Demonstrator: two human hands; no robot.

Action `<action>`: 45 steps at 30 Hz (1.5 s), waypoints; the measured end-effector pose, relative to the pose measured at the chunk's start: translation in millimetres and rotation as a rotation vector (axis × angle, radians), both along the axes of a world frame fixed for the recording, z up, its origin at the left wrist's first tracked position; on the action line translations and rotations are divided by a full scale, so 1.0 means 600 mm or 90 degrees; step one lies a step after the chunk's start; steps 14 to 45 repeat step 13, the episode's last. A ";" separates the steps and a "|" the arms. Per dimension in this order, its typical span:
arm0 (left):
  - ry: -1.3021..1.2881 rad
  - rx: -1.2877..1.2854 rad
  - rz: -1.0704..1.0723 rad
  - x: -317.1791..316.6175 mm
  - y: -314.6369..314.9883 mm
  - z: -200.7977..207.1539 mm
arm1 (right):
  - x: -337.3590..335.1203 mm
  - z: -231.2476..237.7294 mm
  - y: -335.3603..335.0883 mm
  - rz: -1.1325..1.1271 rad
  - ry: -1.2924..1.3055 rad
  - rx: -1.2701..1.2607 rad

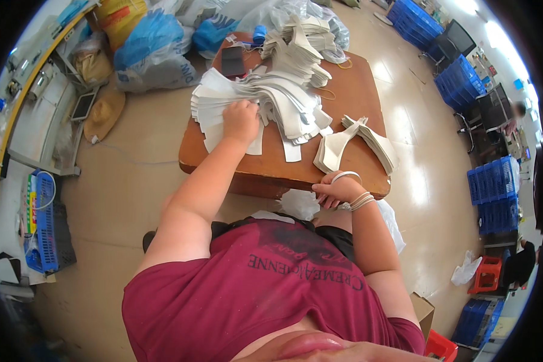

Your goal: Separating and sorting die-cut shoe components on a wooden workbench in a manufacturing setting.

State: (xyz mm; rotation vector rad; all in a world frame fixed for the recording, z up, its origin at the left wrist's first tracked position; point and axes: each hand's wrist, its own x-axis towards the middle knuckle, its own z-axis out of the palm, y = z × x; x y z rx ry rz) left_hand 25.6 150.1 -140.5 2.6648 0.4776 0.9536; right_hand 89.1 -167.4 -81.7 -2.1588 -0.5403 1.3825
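My left hand (242, 122) presses down on a fanned-out pile of white, flat cut pieces (220, 90), its fingers curled onto them and partly hidden. They look like stiff fabric or card. At the table's near right edge is my right hand (336, 190), its fingers loosely bent and slightly apart, with nothing visible in them. Several pale bands (362, 201) circle the right wrist, and a white loop (347, 174) passes over the hand. Just beyond it, two stacks of cream curved pieces (338, 149) lean together at their tops on the brown table (359, 78).
More cream pieces (301, 48) are heaped at the table's far side, beside a dark phone (232, 61) and a blue spool-like item (259, 34). Stuffed plastic bags (154, 51) crowd the far left floor near a straw hat (104, 116). Blue crates (493, 181) line the right side.
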 end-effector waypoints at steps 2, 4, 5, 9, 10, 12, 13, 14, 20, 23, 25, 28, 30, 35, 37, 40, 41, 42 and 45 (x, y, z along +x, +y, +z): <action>0.002 0.009 -0.001 -0.002 -0.004 0.010 | 0.001 0.010 0.006 -0.008 0.032 -0.026; 0.004 0.020 -0.003 -0.006 -0.010 0.008 | 0.005 0.009 0.008 -0.014 0.040 -0.039; -0.022 0.049 -0.014 -0.010 -0.014 0.001 | 0.006 0.009 0.009 -0.020 0.047 -0.047; -0.066 0.089 -0.051 -0.021 -0.032 0.006 | 0.006 0.011 0.010 -0.035 0.066 -0.053; -0.065 0.087 -0.052 -0.021 -0.031 0.004 | 0.005 0.016 0.012 -0.031 0.060 -0.060; -0.016 0.090 -0.108 -0.018 -0.028 -0.001 | 0.006 0.022 0.017 -0.021 0.050 -0.077; -0.014 0.088 -0.111 -0.016 -0.028 -0.003 | 0.007 0.022 0.019 -0.014 0.046 -0.087; -0.014 0.088 -0.111 -0.016 -0.028 -0.003 | 0.007 0.022 0.019 -0.014 0.046 -0.087; -0.014 0.088 -0.111 -0.016 -0.028 -0.003 | 0.007 0.022 0.019 -0.014 0.046 -0.087; -0.014 0.088 -0.111 -0.016 -0.028 -0.003 | 0.007 0.022 0.019 -0.014 0.046 -0.087; -0.014 0.088 -0.111 -0.016 -0.028 -0.003 | 0.007 0.022 0.019 -0.014 0.046 -0.087; -0.014 0.088 -0.111 -0.016 -0.028 -0.003 | 0.007 0.022 0.019 -0.014 0.046 -0.087; -0.014 0.088 -0.111 -0.016 -0.028 -0.003 | 0.007 0.022 0.019 -0.014 0.046 -0.087; -0.014 0.088 -0.111 -0.016 -0.028 -0.003 | 0.007 0.022 0.019 -0.014 0.046 -0.087; -0.014 0.088 -0.111 -0.016 -0.028 -0.003 | 0.007 0.022 0.019 -0.014 0.046 -0.087; -0.014 0.088 -0.111 -0.016 -0.028 -0.003 | 0.007 0.022 0.019 -0.014 0.046 -0.087; -0.014 0.088 -0.111 -0.016 -0.028 -0.003 | 0.007 0.022 0.019 -0.014 0.046 -0.087; -0.014 0.088 -0.111 -0.016 -0.028 -0.003 | 0.007 0.022 0.019 -0.014 0.046 -0.087; -0.014 0.088 -0.111 -0.016 -0.028 -0.003 | 0.007 0.022 0.019 -0.014 0.046 -0.087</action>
